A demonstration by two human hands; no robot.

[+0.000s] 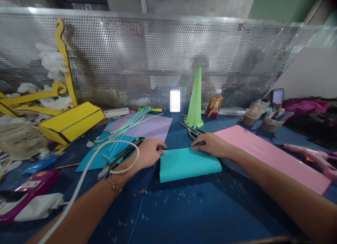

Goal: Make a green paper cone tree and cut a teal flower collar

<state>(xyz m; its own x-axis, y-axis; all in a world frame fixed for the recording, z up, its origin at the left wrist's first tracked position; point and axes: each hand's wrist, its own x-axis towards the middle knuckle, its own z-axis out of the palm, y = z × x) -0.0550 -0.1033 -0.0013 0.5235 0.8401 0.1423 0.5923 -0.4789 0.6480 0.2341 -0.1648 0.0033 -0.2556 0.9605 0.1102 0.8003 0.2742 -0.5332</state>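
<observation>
A folded turquoise paper sheet [187,164] lies on the blue table [200,209] in front of me. My left hand [149,152] rests at the sheet's far left corner with curled fingers pinching its edge. My right hand [212,144] presses down on the far right edge, fingers together and pointing left. Green-handled scissors [194,131] lie just behind my right hand.
A pink sheet [265,153] lies to the right and a lilac sheet [147,126] at the back left with several pale green strips [126,126]. A green paper cone [195,101], a bottle [213,104], a glue gun [313,155], a yellow box [71,122], a white cable [86,167] and a charger [39,207] surround the work spot.
</observation>
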